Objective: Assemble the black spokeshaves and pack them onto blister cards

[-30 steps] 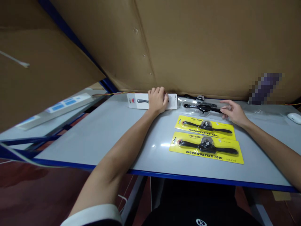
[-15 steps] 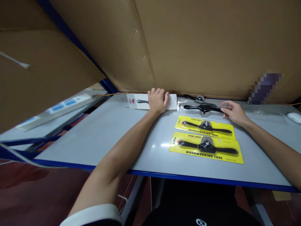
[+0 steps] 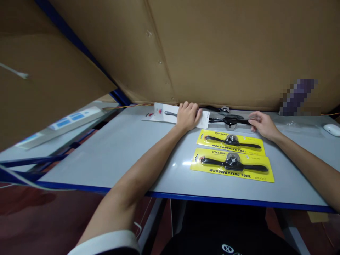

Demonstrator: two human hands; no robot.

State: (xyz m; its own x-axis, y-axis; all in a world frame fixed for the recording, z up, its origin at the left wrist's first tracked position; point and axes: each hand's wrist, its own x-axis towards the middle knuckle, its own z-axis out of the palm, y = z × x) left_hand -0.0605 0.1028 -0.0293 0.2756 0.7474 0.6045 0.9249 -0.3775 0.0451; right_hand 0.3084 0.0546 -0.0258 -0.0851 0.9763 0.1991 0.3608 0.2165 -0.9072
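My left hand (image 3: 188,116) is closed on a white backing card (image 3: 166,111) printed with a dark tool handle. The card is lifted and slightly tilted, its right end over the left handle of a black spokeshave (image 3: 232,121). Another white card edge (image 3: 147,117) lies flat beneath it. My right hand (image 3: 262,124) pinches the right end of that spokeshave, which sits in a clear plastic blister. In front lie two yellow cards, a nearer packaged spokeshave (image 3: 233,164) and a farther packaged spokeshave (image 3: 231,141), both lettered "WOODWORKING TOOL".
Another black tool (image 3: 224,109) lies at the back against the cardboard wall (image 3: 225,53). Clear plastic (image 3: 290,124) and a white rounded object (image 3: 332,130) are at the right. A blue rim (image 3: 212,200) edges the grey table (image 3: 114,152). A long white box (image 3: 63,124) lies at the left.
My left hand has moved right, carrying the white card off the one below and over the spokeshave's left handle. My right hand stays on the spokeshave's right end.
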